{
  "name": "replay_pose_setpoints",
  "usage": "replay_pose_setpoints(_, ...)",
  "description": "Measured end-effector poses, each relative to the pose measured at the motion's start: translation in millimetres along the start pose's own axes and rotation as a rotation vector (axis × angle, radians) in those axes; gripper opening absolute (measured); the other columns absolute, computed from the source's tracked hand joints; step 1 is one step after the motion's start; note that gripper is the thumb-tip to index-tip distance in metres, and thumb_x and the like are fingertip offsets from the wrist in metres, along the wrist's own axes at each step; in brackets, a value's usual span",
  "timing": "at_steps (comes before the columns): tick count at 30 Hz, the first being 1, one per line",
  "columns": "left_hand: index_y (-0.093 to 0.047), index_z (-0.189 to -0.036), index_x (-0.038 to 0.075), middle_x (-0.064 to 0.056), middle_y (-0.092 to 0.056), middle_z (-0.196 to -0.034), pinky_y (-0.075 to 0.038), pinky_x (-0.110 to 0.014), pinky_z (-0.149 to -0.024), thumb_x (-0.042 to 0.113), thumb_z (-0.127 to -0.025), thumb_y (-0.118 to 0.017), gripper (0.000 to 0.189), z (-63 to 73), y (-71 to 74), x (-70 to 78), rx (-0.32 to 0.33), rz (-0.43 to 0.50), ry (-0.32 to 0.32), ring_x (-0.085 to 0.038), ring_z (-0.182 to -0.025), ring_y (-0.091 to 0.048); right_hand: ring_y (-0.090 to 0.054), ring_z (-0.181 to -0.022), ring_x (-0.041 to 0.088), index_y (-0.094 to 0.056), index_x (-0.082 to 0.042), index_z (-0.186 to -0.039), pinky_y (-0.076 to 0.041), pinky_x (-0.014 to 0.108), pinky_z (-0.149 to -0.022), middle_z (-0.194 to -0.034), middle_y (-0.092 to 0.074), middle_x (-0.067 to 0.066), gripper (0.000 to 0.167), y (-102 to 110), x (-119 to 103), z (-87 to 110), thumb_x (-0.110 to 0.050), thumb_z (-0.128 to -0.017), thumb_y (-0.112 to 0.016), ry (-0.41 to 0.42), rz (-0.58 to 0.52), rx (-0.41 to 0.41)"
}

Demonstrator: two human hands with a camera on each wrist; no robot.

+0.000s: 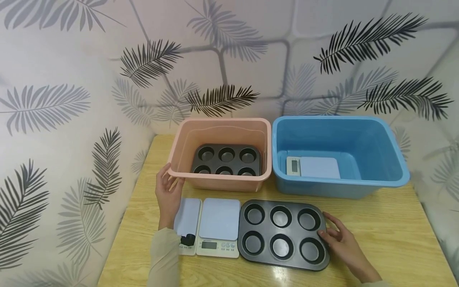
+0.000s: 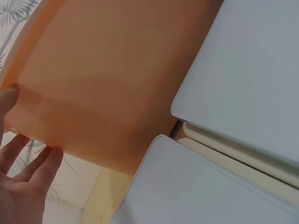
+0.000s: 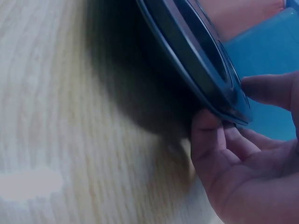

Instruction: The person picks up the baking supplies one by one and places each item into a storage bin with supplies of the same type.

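At the front left corner of the pink plastic bin [image 1: 215, 182], my left hand [image 1: 169, 197] pinches the rim, its thumb on the outer wall and its fingers round the side. A dark six-cup muffin pan [image 1: 267, 228] lies in front of the bins. My right hand [image 1: 342, 241] grips its right edge, thumb on top and fingers [image 3: 208, 133] under the rim in the right wrist view. Two white kitchen scales stand left of the pan: one scale [image 1: 219, 219] beside it, the other scale [image 1: 188, 215] partly hidden by my left arm. Another muffin pan [image 1: 216, 149] sits inside the pink bin.
A blue plastic bin [image 1: 322, 188] stands right of the pink one, with a kitchen scale [image 1: 319, 167] inside. A small black object [image 1: 187, 239] overlaps the left scale's front. The wooden table [image 1: 387, 223] meets a leaf-patterned wall [image 1: 272, 67] behind and at the left.
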State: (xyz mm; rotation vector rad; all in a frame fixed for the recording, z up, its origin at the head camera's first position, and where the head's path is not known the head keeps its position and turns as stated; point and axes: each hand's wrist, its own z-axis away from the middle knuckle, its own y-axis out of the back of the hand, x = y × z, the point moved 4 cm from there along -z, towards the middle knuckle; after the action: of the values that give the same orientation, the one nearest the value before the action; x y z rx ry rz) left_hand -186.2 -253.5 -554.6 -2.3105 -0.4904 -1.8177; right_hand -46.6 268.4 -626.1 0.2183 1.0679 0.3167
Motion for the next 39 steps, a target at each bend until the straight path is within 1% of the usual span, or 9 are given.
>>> replay_pose_setpoints(5,-0.052,-0.158,0.010,-0.018,-0.059,-0.160,-0.057,-0.013,-0.099,0.000,-0.099,-0.077,0.064,0.2,-0.5,0.4,-0.003,0.007,-0.008,-0.050,-0.137,-0.064,-0.068,-0.100,-0.005,-0.014,-0.007,-0.175,-0.055,0.017,-0.088,-0.126,-0.079,0.022,0.074,4,-4,1.7,-0.015,-0.114,-0.056,0.003,-0.038,-0.093)
replay_pose_setpoints(8,-0.052,-0.158,0.010,-0.017,-0.059,-0.161,-0.057,-0.014,-0.100,-0.001,-0.099,-0.077,0.064,0.4,-0.6,0.2,-0.002,0.008,-0.013,-0.049,-0.137,-0.064,-0.071,-0.103,-0.004,-0.011,-0.008,-0.176,-0.057,0.017,-0.089,-0.137,-0.073,0.028,0.076,7,-5,3.6,-0.014,-0.115,-0.055,0.023,-0.087,-0.142)
replay_pose_setpoints(12,-0.052,-0.158,0.009,-0.018,-0.059,-0.160,-0.058,-0.014,-0.099,-0.001,-0.100,-0.077,0.064,0.6,-0.3,0.2,-0.003,0.008,-0.017,-0.050,-0.137,-0.064,-0.073,-0.106,-0.001,-0.007,-0.013,-0.177,-0.056,0.015,-0.092,-0.139,-0.073,0.024,0.080,11,-7,5.1,-0.019,-0.115,-0.056,0.050,-0.163,-0.197)
replay_pose_setpoints(17,-0.052,-0.158,0.010,-0.018,-0.059,-0.160,-0.057,-0.013,-0.099,0.000,-0.100,-0.077,0.064,1.0,0.0,-0.1,-0.004,0.007,-0.014,-0.050,-0.137,-0.064,-0.076,-0.105,0.004,0.000,-0.016,-0.177,-0.052,0.011,-0.096,-0.109,-0.083,0.002,0.081,14,-10,5.4,-0.019,-0.116,-0.053,0.109,-0.236,-0.283)
replay_pose_setpoints(21,-0.052,-0.157,0.009,-0.018,-0.060,-0.160,-0.057,-0.013,-0.100,-0.001,-0.100,-0.077,0.064,1.3,0.0,-0.3,-0.002,0.010,-0.012,-0.050,-0.137,-0.064,-0.075,-0.093,0.007,0.001,-0.017,-0.177,-0.050,0.010,-0.097,-0.085,-0.077,-0.003,0.082,14,-10,4.4,-0.020,-0.116,-0.053,0.121,-0.273,-0.311)
replay_pose_setpoints(23,-0.052,-0.157,0.010,-0.018,-0.060,-0.159,-0.058,-0.014,-0.100,-0.001,-0.100,-0.077,0.064,1.1,-0.2,-0.2,-0.003,0.013,-0.013,-0.049,-0.137,-0.064,-0.077,-0.095,0.007,0.000,-0.017,-0.177,-0.052,0.010,-0.098,-0.088,-0.080,-0.003,0.081,13,-10,4.1,-0.018,-0.116,-0.053,0.127,-0.303,-0.315)
replay_pose_setpoints(30,-0.052,-0.158,0.010,-0.017,-0.059,-0.161,-0.058,-0.017,-0.102,0.001,-0.101,-0.076,0.063,0.3,-0.5,-1.0,-0.006,-0.001,-0.021,-0.049,-0.137,-0.064,-0.078,-0.113,0.007,0.002,-0.014,-0.177,-0.059,0.018,-0.100,-0.126,-0.082,-0.006,0.078,15,-13,7.6,-0.009,-0.117,-0.048,0.211,-0.426,-0.343)
replay_pose_setpoints(36,-0.052,-0.158,0.010,-0.017,-0.059,-0.160,-0.057,-0.017,-0.102,0.001,-0.101,-0.076,0.063,-0.3,0.1,-2.0,-0.009,0.001,-0.028,-0.050,-0.137,-0.064,-0.079,-0.111,0.007,0.002,-0.016,-0.177,-0.061,0.020,-0.097,-0.127,-0.081,-0.012,0.079,20,-18,9.7,-0.011,-0.117,-0.049,0.160,-0.412,-0.307)
replay_pose_setpoints(39,-0.052,-0.158,0.009,-0.017,-0.059,-0.161,-0.058,-0.017,-0.102,0.000,-0.101,-0.076,0.063,-0.1,0.1,-1.5,-0.009,0.003,-0.029,-0.050,-0.136,-0.064,-0.079,-0.105,0.005,0.001,-0.017,-0.177,-0.061,0.021,-0.096,-0.115,-0.082,-0.012,0.080,23,-23,11.3,-0.013,-0.116,-0.051,0.112,-0.384,-0.278)
